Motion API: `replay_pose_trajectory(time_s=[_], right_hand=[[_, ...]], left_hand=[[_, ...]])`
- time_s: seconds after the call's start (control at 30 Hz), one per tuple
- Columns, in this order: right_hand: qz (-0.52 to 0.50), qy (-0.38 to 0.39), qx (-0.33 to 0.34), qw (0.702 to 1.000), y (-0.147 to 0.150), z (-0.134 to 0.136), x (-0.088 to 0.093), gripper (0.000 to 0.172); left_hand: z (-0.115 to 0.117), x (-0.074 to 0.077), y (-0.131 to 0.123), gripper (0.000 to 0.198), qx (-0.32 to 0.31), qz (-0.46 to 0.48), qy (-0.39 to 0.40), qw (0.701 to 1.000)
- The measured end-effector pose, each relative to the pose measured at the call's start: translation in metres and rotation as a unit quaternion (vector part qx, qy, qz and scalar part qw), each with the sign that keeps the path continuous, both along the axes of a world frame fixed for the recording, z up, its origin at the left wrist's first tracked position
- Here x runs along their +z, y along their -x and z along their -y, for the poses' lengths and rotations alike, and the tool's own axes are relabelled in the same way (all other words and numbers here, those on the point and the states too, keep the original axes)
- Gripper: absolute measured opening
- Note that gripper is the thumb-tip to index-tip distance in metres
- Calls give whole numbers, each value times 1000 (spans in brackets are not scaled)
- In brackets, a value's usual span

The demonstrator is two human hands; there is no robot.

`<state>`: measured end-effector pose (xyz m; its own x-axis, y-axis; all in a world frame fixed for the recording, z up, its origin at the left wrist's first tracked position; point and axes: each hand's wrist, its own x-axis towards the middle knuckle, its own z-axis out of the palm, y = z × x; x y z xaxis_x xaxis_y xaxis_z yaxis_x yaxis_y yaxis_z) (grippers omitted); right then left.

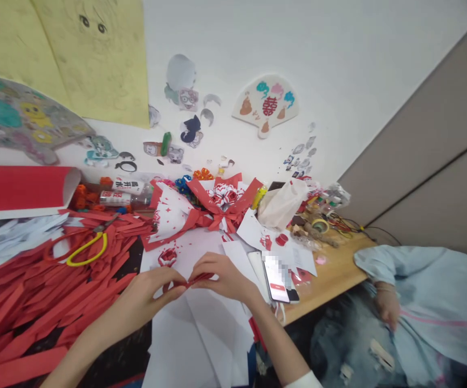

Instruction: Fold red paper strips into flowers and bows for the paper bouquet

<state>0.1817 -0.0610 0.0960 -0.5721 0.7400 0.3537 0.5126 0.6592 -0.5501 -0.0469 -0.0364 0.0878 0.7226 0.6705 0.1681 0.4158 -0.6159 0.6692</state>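
Between my two hands is a small strip of red paper [201, 278], held above white sheets [205, 334]. My left hand [156, 288] pinches its left end between thumb and fingers. On its right, my right hand [217, 275] closes round the strip, and the fingertips of both hands nearly meet. Just beyond my left hand lies a red and white paper flower [167, 257]. Farther back stands a bouquet [225, 196] of similar flowers wrapped in red paper.
Many red strips [55, 302] and yellow-handled scissors [88, 250] lie left. Phones [276, 280], a tape roll [320, 225] and a white bag [284, 205] sit right. A person's hand [387, 307] rests beyond the wooden table edge.
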Motion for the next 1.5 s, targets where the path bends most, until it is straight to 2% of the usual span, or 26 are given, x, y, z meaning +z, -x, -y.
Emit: replay_pose_trajectory(time_s=[0.13, 0.23, 0.47, 0.53, 0.67, 0.73, 0.77, 0.9, 1.07, 1.27, 1.43, 1.5], right_hand=[[35, -46, 4, 998, 0, -6, -9, 9], [57, -74, 4, 996, 3, -9, -14, 9], [46, -98, -42, 993, 10, -4, -17, 11], [17, -86, -83, 993, 11, 1, -15, 27], [-23, -16, -144, 989, 14, 13, -15, 82], [-18, -2, -139, 990, 16, 17, -17, 98], [-15, -4, -140, 990, 16, 19, -18, 101], [14, -29, -152, 988, 20, 22, -18, 98], [44, -54, -161, 985, 25, 23, -15, 105], [32, -43, -161, 986, 26, 24, -14, 100], [-8, -36, -162, 986, 18, 19, -6, 87], [-9, -51, -139, 989, 16, 17, -1, 74]], left_hand=[[-4, -3, -7, 23, -32, 6, 86, 996], [-6, -12, -8, 26, -43, 16, 137, 990], [-5, -31, -6, 29, -14, 54, 168, 984], [-3, -31, -6, 29, 19, 75, 169, 983], [0, -28, -5, 29, 88, 129, 153, 976], [1, -27, -4, 28, 97, 143, 143, 974], [2, -26, -3, 28, 98, 147, 139, 975], [4, -26, -2, 26, 103, 160, 134, 973], [7, -28, -5, 24, 108, 175, 151, 967], [8, -29, -5, 25, 103, 171, 141, 970], [12, -19, -1, 21, 91, 100, 59, 989], [14, -13, 0, 22, 82, 68, 7, 994]])
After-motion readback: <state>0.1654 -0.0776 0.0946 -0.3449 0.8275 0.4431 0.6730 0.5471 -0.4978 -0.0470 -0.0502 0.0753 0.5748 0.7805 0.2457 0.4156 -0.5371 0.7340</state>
